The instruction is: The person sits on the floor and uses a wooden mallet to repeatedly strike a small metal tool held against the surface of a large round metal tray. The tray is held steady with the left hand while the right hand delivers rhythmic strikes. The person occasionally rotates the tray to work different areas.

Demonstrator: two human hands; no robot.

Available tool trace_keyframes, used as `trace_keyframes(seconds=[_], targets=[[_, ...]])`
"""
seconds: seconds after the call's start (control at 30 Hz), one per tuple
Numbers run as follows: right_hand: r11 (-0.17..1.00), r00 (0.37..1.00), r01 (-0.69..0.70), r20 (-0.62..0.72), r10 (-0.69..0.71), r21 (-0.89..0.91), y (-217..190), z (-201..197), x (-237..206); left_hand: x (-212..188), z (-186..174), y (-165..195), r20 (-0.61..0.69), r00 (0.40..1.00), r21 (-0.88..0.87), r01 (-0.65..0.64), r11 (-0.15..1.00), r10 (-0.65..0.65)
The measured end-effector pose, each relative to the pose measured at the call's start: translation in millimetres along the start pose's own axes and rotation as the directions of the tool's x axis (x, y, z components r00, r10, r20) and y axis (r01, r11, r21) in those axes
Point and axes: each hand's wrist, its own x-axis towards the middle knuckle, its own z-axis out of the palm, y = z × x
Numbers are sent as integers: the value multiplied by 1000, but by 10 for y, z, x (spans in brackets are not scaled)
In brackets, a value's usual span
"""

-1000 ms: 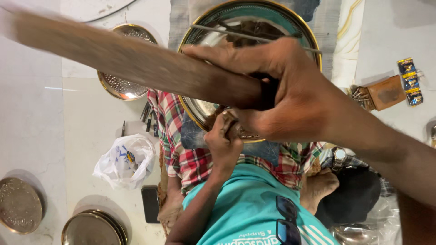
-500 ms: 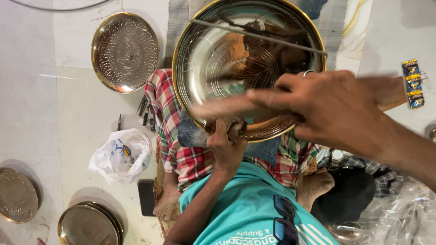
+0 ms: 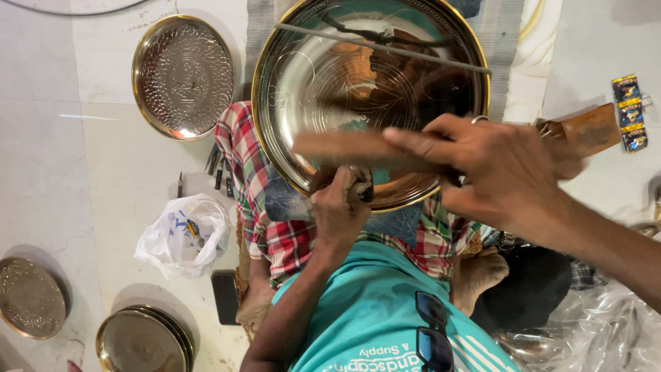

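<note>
The pale floor [image 3: 103,172] carries everything in view. I sit on it with a checked cloth [image 3: 275,234] over my lap.

Largest item: a round brass plate [image 3: 310,76] with a polished, reflective face and engraved rings, propped over my lap with its lower rim near my left hand. A thin dark rod [image 3: 413,52] lies across its upper part.

My right hand [image 3: 502,172] is closed around a flat wooden stick [image 3: 344,146], fingers wrapped over its near end. The stick extends leftward across the lower face of the plate and is blurred; whether it touches the metal I cannot tell.

My left hand [image 3: 337,210] is at the plate's bottom rim, fingers curled tight on a small dark tool [image 3: 363,187] set against the plate's rim.

A hammered plate [image 3: 182,76] lies flat to the left of the large one, apart from it. Two more round plates sit at the lower left: a stacked pair [image 3: 141,341] and a dull one [image 3: 27,296] at the edge of view.

A crumpled white plastic bag [image 3: 182,234] lies just beside my knee. A dark phone [image 3: 225,296] lies below it. Several small punches [image 3: 215,172] lie above the bag.
</note>
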Motion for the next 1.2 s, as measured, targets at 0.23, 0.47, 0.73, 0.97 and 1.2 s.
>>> trace_keyframes(seconds=[0.23,0.47,0.73,0.97,1.2], targets=[[926,958,91,-285,18,365,137,184,-230,174,-123,-87,249,968,-25,-33,999,38],[706,864,115,-422,276,699,131,502,-537,359,-144,-197,445,881,-93,-130,987,158],[819,830,-106,-404,386,565,0,910,-857,569,-172,-214,650,715,-52,-296,954,257],[678,722,-324,-291,628,660,-222,1424,-1199,655,-198,-175,720,637,-67,-333,941,276],[543,636,8,-423,646,840,-200,1940,-1235,833,-175,-106,696,592,-165,-419,893,407]])
